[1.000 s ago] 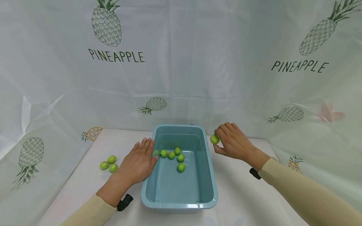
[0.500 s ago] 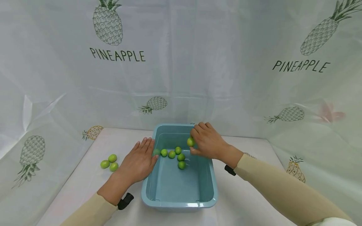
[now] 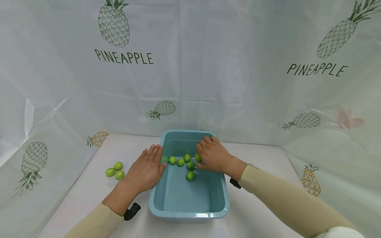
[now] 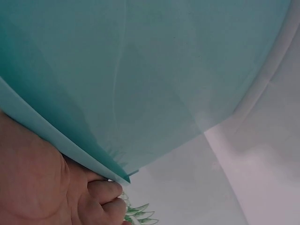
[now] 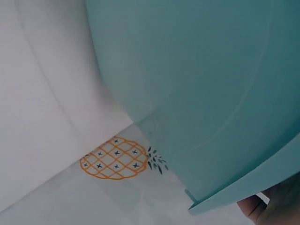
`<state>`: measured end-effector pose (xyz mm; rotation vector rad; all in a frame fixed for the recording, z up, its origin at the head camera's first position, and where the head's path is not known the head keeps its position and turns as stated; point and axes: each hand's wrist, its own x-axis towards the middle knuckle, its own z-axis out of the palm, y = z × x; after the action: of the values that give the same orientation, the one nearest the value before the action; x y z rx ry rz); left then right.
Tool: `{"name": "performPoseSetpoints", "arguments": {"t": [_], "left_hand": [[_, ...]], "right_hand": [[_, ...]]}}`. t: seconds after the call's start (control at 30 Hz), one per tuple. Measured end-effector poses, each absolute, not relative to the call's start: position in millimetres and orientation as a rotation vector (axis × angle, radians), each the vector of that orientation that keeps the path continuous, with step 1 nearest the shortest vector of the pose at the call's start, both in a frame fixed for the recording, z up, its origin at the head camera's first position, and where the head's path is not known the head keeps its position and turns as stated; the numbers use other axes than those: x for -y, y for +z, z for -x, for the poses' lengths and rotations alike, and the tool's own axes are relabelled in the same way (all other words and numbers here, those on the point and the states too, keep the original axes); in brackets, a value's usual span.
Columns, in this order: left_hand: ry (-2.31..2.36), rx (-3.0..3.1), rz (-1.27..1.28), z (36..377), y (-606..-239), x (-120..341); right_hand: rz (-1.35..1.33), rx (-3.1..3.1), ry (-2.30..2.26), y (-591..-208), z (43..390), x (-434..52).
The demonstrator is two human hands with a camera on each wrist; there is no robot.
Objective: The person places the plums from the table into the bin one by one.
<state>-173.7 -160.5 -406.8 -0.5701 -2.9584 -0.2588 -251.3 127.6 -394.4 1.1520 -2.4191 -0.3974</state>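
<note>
My left hand lies with straight fingers along the left rim of a pale blue plastic basin. From below, the left wrist view shows that hand against the basin's rim, beside its outer wall. Inside the basin my right hand pinches a green lime, partly covered by its fingers. Several other limes rest on the basin floor close by. In the right wrist view, the basin's wall hides most of the right hand and all of the lime.
Three more limes sit together on the white tablecloth to the left of the basin. A pineapple-printed curtain hangs behind the table and round its sides.
My right hand has carried its lime leftward from beyond the right rim, over it and down into the basin. The left hand has stayed on the left rim.
</note>
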Motion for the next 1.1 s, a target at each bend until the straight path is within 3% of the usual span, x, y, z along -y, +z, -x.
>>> {"name": "performPoseSetpoints", "arguments": {"t": [0.57, 1.1], "left_hand": [[-0.282, 2.966, 0.560, 174, -409, 161], [-0.359, 2.956, 0.562, 174, -410, 162]], "right_hand": [[-1.055, 2.490, -0.423, -397, 249, -133], [-0.788, 2.465, 0.063, -398, 224, -169]]}}
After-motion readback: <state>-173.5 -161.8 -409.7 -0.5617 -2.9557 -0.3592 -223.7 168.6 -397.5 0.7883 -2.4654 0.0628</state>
